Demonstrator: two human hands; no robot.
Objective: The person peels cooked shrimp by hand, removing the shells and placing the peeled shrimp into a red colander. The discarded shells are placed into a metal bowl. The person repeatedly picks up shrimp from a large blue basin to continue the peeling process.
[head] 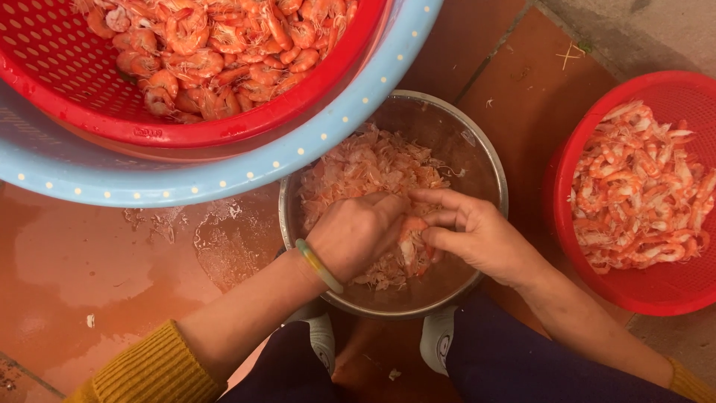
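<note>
At frame centre your hands, left hand (356, 233) and right hand (477, 235), pinched one shrimp (412, 230) over the steel bowl (488, 160); peeling there kept shells contained.

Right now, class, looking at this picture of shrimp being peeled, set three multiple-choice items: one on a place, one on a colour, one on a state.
1. Where does the pile of shells lie?
A. In the steel bowl
B. On the floor
C. In the blue basin

2. What colour is the basket on the right?
A. Green
B. Red
C. White

3. What are the left hand and right hand doing?
A. Resting apart
B. Lifting the bowl
C. Sharing a grip on one shrimp

Answers: 1 A, the shells fill the bowl; 2 B, its rim is red; 3 C, both sets of fingers meet on it.
</note>
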